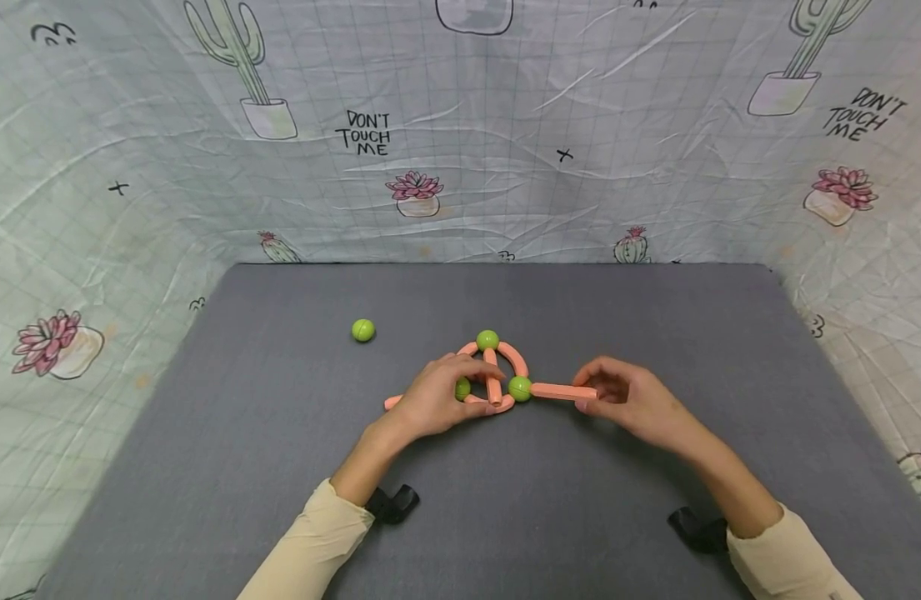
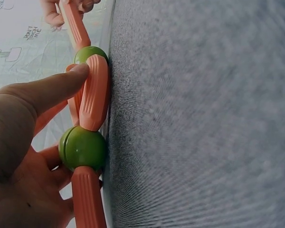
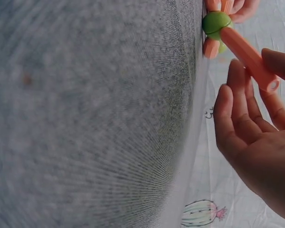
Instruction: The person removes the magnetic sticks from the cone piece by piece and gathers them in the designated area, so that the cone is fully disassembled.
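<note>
Curved orange pieces (image 1: 514, 360) and green balls (image 1: 487, 340) form a ring on the grey table. One straight orange stick (image 1: 493, 379) rises from the top ball toward the camera. My left hand (image 1: 437, 396) grips the ring's left side around a green ball (image 2: 83, 148), its thumb on a curved orange piece (image 2: 95, 92). Another orange stick (image 2: 88, 197) sticks out to the left, partly under that hand. From the right ball (image 1: 520, 388) a straight orange stick (image 1: 561, 392) points right. My right hand (image 1: 640, 404) pinches its outer end between thumb and fingers.
A loose green ball (image 1: 363, 330) lies on the grey table (image 1: 295, 333), behind and left of the ring. Patterned cloth (image 1: 490, 200) with cactus drawings hangs behind the table and along both sides. Black straps are on both wrists.
</note>
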A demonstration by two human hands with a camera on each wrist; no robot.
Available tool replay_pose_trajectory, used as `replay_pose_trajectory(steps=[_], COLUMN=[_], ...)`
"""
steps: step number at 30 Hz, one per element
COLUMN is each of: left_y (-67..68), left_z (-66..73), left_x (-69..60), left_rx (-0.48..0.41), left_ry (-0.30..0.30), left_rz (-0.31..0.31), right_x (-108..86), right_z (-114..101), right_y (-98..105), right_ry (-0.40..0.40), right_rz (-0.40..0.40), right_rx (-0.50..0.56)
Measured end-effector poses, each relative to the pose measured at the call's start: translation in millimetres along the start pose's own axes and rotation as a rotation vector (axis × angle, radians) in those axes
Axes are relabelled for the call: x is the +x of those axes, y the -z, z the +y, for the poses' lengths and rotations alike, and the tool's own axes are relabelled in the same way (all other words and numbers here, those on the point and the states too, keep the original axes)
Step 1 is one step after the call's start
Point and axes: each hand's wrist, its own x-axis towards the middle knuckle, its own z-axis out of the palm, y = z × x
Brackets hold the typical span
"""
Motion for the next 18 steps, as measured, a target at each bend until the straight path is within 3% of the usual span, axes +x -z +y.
replay_pose_trajectory(steps=[10, 18], left_y=[-1.0, -0.7], left_z=[-0.1, -0.3], left_x=[0.8, 0.7], left_rx=[0.004, -0.009], left_ry=[0.028, 0.054], left_rz=[-0.002, -0.013], right_x=[2.5, 5.1], right_z=[5.2, 6.8], right_y=[1.0, 0.4], right_ry=[-0.071, -0.091], right_rz=[-0.095, -0.121], right_rx=[-0.035, -0.078])
